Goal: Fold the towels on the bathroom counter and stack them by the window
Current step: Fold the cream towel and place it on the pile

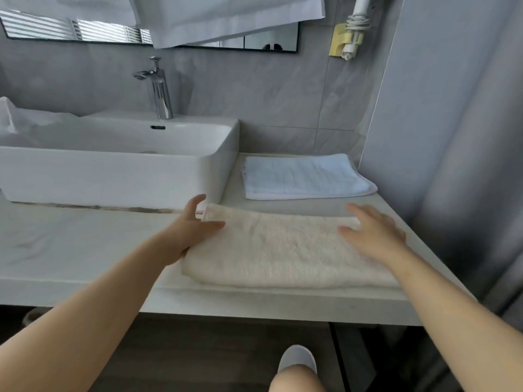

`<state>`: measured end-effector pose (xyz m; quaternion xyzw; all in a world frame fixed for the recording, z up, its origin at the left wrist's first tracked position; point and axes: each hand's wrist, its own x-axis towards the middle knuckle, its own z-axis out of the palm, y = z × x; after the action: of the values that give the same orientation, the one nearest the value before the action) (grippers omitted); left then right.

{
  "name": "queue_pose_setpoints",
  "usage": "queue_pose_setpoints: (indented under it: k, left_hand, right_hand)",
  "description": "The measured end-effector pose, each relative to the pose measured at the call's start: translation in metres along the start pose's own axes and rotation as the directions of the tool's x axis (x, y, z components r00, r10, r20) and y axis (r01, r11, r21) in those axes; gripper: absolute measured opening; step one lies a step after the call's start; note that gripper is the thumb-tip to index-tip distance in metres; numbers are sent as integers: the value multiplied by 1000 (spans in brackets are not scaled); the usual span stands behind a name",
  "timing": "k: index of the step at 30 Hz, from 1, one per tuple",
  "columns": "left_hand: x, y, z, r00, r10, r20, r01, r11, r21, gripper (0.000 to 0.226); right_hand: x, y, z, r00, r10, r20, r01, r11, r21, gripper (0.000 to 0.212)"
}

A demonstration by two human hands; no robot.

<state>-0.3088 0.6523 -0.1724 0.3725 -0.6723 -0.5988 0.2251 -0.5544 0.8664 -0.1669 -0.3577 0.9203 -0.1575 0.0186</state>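
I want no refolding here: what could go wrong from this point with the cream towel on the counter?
1. The cream towel lies along the counter's front edge; a pull toward the person could drag it off.
2. The left hand and right hand lie open on it, gripping nothing, so lifting it like this may let the folds sag open.
3. The white towel lies just behind; a forward push could ruffle it.
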Motion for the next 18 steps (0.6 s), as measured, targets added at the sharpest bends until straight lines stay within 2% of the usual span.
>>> queue_pose_setpoints:
  k: [2,4,5,7,8,9,10,11,13,15,18]
  left_hand:
    - [3,-3,2,996,91,13,-91,964,251,66]
    - [5,1,8,990,137,-9,-107,811,575,55]
    - [6,4,12,987,162,-17,-99,680,726,54]
    - [1,11,28,942,336,-11,-104,321,941,57]
    - [-4,14,39,893,450,22,-125,202,971,59]
    - [-9,15,52,851,520,74,-176,151,973,58]
    - [-14,13,65,849,508,146,-246,136,960,56]
    - [-18,9,78,874,431,225,-315,149,937,55]
    - [-21,-3,89,926,201,320,-358,193,914,55]
    - [-19,-7,85,943,116,311,-330,216,919,59]
    - [-19,-9,77,950,91,297,-310,200,930,69]
  right_hand:
    - [-11,-5,13,988,3,156,14,994,-105,54]
    - [-12,-8,13,986,31,162,4,977,-211,54]
    - [-11,-11,10,991,37,130,-2,966,-259,53]
    - [-12,-24,8,998,-31,50,43,962,-270,54]
    - [-14,-33,9,995,-94,40,101,970,-220,55]
    - [-17,-41,13,986,-155,60,162,976,-148,57]
    - [-20,-47,18,975,-196,108,206,975,-86,58]
    - [-25,-51,25,964,-214,161,226,972,-62,59]
    - [-28,-48,34,959,-208,191,226,971,-81,60]
    - [-28,-38,35,974,-160,162,176,980,-88,62]
    - [-29,-17,28,989,-51,137,68,990,-122,67]
